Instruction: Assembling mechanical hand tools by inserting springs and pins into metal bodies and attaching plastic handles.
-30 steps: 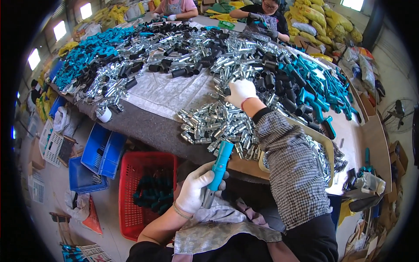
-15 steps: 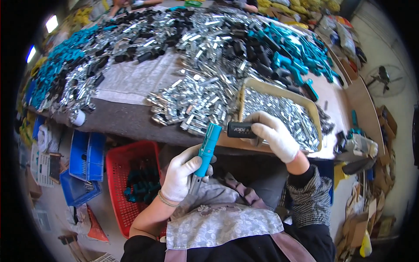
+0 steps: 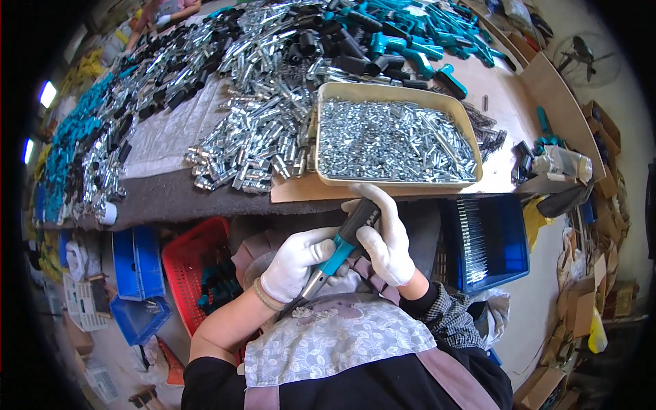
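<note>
Over my lap, my gloved left hand [image 3: 292, 263] is wrapped round a teal tool body [image 3: 337, 255] with a metal shank [image 3: 313, 283] slanting down toward my apron. A black sleeve [image 3: 358, 220] sits on the upper end of the teal body, in line with it. Curled about that sleeve is my gloved right hand [image 3: 389, 239], thumb on the near side and fingers behind. How far the sleeve covers the teal body cannot be seen.
A cream tray [image 3: 400, 183] of small metal pins stands at the bench edge, beside piled metal fittings [image 3: 256, 140]. Teal and black parts [image 3: 410, 51] lie farther back. Below are a red basket [image 3: 179, 273] and blue bins [image 3: 137, 263], with another blue bin [image 3: 502, 256] at right.
My right hand has brought the black sleeve down and left, from beside the tray onto the teal body's end. The teal tool tilts more, and the view has shifted.
</note>
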